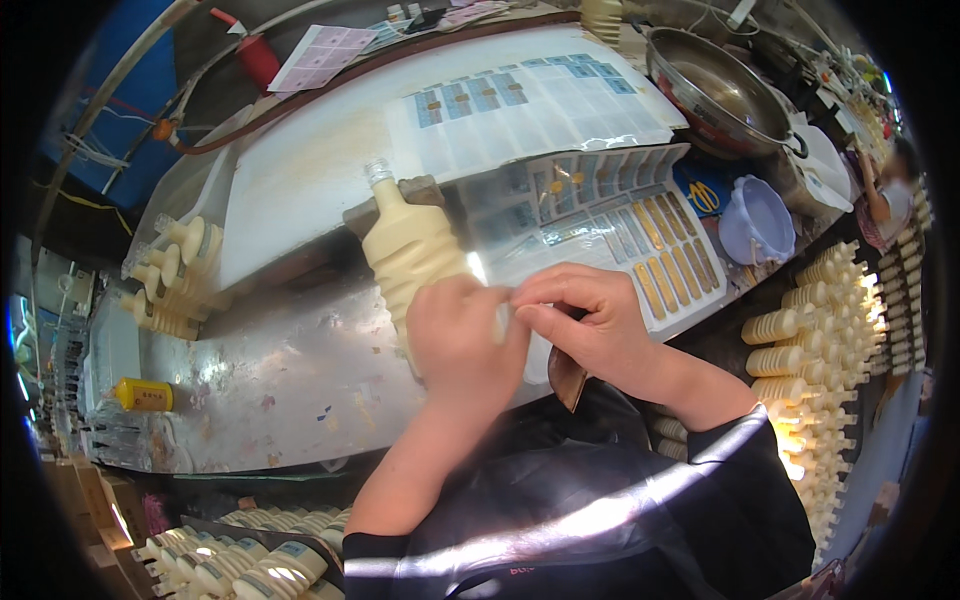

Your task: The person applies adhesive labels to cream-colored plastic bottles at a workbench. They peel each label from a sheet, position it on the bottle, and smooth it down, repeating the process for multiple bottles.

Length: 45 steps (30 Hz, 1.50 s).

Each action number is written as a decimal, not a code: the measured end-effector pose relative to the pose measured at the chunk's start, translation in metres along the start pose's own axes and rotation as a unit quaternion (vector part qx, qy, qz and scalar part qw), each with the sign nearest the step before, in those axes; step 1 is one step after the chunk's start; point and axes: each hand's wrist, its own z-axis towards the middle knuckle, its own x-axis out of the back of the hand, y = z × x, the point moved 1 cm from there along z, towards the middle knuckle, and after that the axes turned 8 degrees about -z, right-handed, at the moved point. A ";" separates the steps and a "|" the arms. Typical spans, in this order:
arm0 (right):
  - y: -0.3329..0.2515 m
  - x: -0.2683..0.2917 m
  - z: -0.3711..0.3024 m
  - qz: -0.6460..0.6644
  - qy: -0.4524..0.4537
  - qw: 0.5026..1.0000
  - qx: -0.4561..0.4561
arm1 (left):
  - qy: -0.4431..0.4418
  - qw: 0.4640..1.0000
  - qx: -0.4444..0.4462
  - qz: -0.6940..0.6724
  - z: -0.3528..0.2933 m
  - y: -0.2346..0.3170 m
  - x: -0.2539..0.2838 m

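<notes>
A cream ribbed bottle (pixel 415 235) with a clear threaded neck lies on the worktable, its neck end resting in a dark notched block (pixel 420 192). My left hand (pixel 465 340), blurred by motion, is curled over the bottle's lower end. Its fingertips meet those of my right hand (pixel 590 315) beside the bottle. A small whitish, see-through bit shows between the hands, too blurred to name. With thumb and index finger pinched, my right hand also keeps a brown flat pointed piece (pixel 567 380) under its curled fingers. Right of the hands lies a label sheet (pixel 655 300) with gold and blue strips.
More label sheets (pixel 540 110) cover the white board behind. Cream bottles (pixel 180 270) stand at the left, near a yellow container (pixel 143 394). A purple bucket (pixel 757 222) and a large metal pan (pixel 720 90) are at the right. Many bottles (pixel 800 340) crowd beyond the table.
</notes>
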 end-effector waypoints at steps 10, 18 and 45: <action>0.027 -0.031 0.059 0.158 -0.174 0.952 -0.196 | 0.144 0.868 0.314 -0.356 0.003 -0.048 0.024; 0.041 -0.049 0.104 0.143 -0.067 0.972 -0.173 | 0.210 0.870 0.327 -0.302 0.011 -0.103 0.010; 0.072 -0.072 0.118 0.183 -0.032 0.967 -0.172 | 0.214 0.854 0.349 -0.320 0.008 -0.119 0.006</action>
